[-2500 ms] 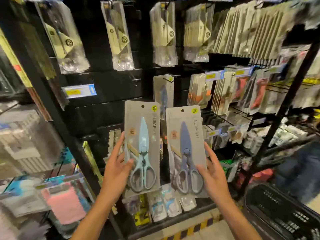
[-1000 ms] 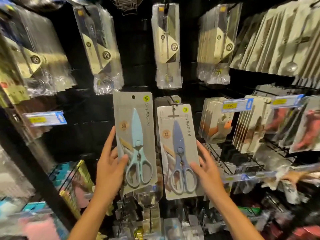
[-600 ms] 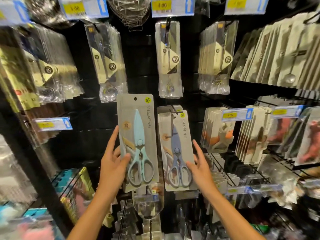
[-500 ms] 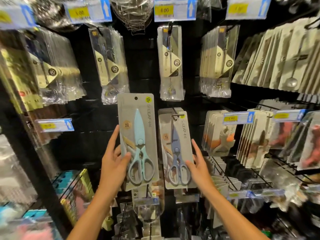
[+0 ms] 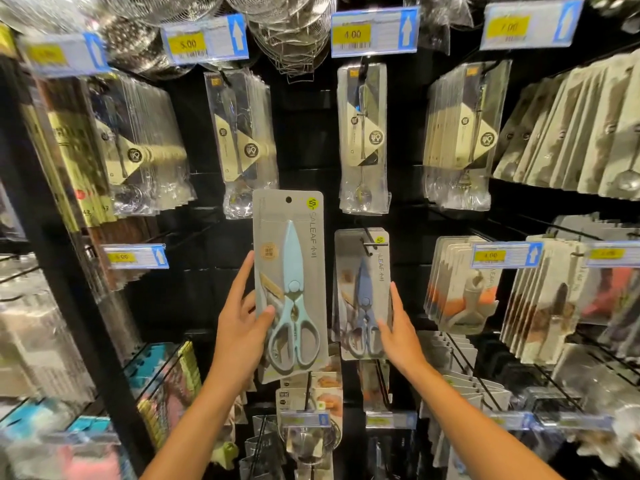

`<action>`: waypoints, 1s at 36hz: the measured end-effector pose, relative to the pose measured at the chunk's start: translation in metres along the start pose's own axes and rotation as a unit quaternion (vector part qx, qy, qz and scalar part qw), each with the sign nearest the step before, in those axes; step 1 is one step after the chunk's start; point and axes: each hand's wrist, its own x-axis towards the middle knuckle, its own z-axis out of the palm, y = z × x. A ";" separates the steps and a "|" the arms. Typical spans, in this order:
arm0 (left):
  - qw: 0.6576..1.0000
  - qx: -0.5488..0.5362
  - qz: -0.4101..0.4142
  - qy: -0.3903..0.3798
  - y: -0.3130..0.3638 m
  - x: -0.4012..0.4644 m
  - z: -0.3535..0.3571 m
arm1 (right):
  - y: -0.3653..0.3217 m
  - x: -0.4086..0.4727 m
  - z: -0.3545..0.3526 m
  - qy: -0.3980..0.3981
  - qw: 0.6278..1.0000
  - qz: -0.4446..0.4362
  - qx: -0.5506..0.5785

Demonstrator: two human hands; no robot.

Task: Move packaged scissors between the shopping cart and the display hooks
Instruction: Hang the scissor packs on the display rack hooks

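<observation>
Black display rack (image 5: 304, 140) fills the view, hung w/ rows of carded goods. At 12 o'clock, wire strainers (image 5: 287, 32) up top, w/ yellow-and-blue price tags (image 5: 375, 32) below them; clear-packed utensils (image 5: 363, 140) hang under the tags. At 3 o'clock, stacked grey cards (image 5: 460, 296) on hooks. Centre: two scissors packs, upright, side by side, slightly apart. Pale-blue scissors pack (image 5: 290, 285) is off the rack, nearer the viewer, held up by the left hand (image 5: 240, 327), which grasps its lower left edge: thumb on the front, fingers behind. Its hang hole is free, on no hook. Dark-blue scissors pack (image 5: 362, 296) at approx 1 o'clock from that hand hangs on a display hook (image 5: 369, 239), hook tip poking out through the card's top. Right hand (image 5: 398, 334) rests on this pack's lower right edge, fingers straight, not gripping round it. More small packs (image 5: 310, 396) hang at 6 o'clock, partly blurred. Cart not seen.
</observation>
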 end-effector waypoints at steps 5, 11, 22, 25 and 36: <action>1.000 -0.006 0.001 0.002 -0.003 0.000 -0.004 | 0.000 -0.010 0.009 0.042 0.999 0.031 0.017; 1.000 -0.016 0.000 -0.005 -0.006 0.000 -0.005 | -0.031 -0.043 0.014 0.045 0.992 -0.023 0.114; 1.000 -0.016 0.000 -0.026 -0.018 -0.009 0.004 | -0.102 -0.073 0.013 -0.127 0.968 -0.098 0.191; 0.999 -0.013 -0.002 -0.033 -0.022 -0.012 0.003 | -0.104 -0.075 0.014 -0.126 0.968 -0.100 0.191; 0.995 0.035 -0.026 -0.088 -0.040 -0.012 0.000 | -0.067 -0.106 0.008 -0.127 0.977 -0.053 0.165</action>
